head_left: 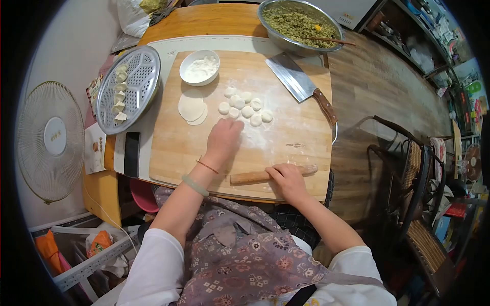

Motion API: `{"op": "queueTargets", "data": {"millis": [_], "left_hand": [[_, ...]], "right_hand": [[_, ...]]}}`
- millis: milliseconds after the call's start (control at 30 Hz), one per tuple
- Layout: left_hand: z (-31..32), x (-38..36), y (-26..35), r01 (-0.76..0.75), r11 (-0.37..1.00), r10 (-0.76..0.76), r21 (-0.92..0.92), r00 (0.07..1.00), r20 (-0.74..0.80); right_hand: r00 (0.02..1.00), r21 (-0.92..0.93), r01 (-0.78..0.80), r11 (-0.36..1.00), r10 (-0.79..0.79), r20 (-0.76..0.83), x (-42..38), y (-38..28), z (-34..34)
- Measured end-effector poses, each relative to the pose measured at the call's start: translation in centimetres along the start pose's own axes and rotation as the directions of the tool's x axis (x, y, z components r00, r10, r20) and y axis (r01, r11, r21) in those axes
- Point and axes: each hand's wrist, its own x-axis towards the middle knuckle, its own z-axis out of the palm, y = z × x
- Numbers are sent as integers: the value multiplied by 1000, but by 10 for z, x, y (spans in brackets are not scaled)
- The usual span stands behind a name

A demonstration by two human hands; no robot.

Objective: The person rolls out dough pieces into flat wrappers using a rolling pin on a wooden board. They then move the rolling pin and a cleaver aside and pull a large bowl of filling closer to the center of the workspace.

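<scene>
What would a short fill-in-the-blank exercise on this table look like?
The right hand rests over the long wooden ____.
The left hand is by small round pieces of ____.
The knife lies to the ____ of the white bowl.
The metal tray holds one row of ____.

rolling pin; dough; right; dumplings

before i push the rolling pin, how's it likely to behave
The rolling pin should roll readily, since it is round and lies on the flat board. It looks like wood, so likely stiff. The right hand on it would probably check any roll.
</scene>
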Motion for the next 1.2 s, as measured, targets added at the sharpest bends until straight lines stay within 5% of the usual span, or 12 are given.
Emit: {"op": "queueTargets", "data": {"millis": [100,167,367,467,633,700,767,900,967,1033,1100,1200], "left_hand": [[-1,-10,-11,-84,996,85,-23,991,100],[-5,-12,-7,455,816,-373,-356,885,277],[21,-22,26,553,759,-238,-343,726,645],[15,-23,34,365,894,-179,-261,824,538],[29,0,15,294,914,-167,-279,900,402],[19,3,17,318,912,-126,-259,819,560],[7,-7,19,323,908,-135,-267,829,542],[2,-23,20,401,876,-204,-269,812,547],[12,-20,20,362,891,-230,-274,880,416],[17,-7,16,341,910,-231,-236,890,393],[14,-12,15,356,899,-209,-255,861,464],[5,-23,10,247,926,-109,-285,899,425]], "right_hand": [[1000,28,5,1000,-5,-19,-2,1,1],[1000,46,-7,999,7,-4,-4,2,-4],[992,60,-116,991,113,53,11,10,-27],[944,-211,-315,925,327,28,50,13,5],[939,-188,-308,933,267,-217,127,50,27],[953,-174,-282,944,255,-161,101,36,25],[957,-204,-268,942,285,59,66,15,16],[968,-234,-194,953,225,115,69,15,22],[953,-168,-248,954,209,-220,124,34,33],[955,-158,-228,961,189,-227,132,35,32],[958,-153,-227,962,192,-214,112,27,29],[985,-184,-140,973,156,77,70,7,22]]}}
